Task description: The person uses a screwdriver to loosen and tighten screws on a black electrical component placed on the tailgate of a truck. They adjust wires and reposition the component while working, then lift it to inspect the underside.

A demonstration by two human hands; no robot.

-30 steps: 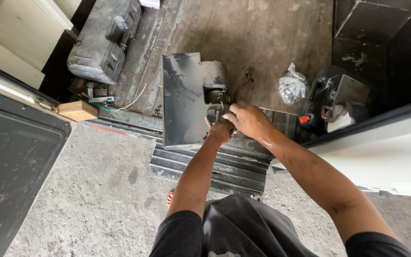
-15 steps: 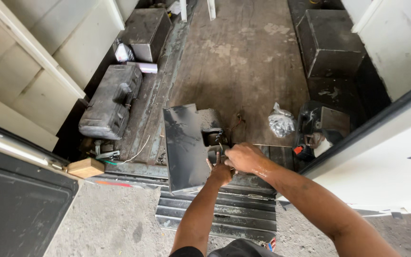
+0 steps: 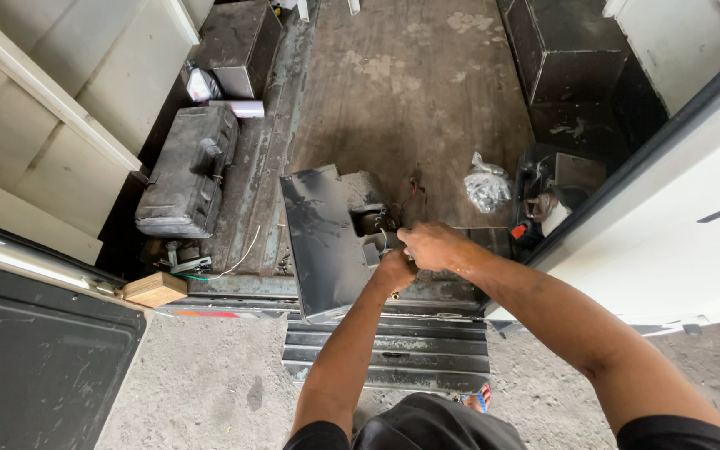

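Both hands meet at the right edge of a dark metal panel (image 3: 322,242) standing on the van's wooden floor (image 3: 427,100). The right hand (image 3: 433,247) is clenched around a small fitting (image 3: 374,223) on the panel's right side; the left hand (image 3: 395,272), just below it, is closed too, on what I cannot tell. Right of the panel lies a crumpled plastic bag (image 3: 487,185); left of it a grey tool case (image 3: 187,171); below it the ribbed metal step (image 3: 387,354). Behind the panel the floor lies open. Since half a second ago the hands have kept their place on the panel.
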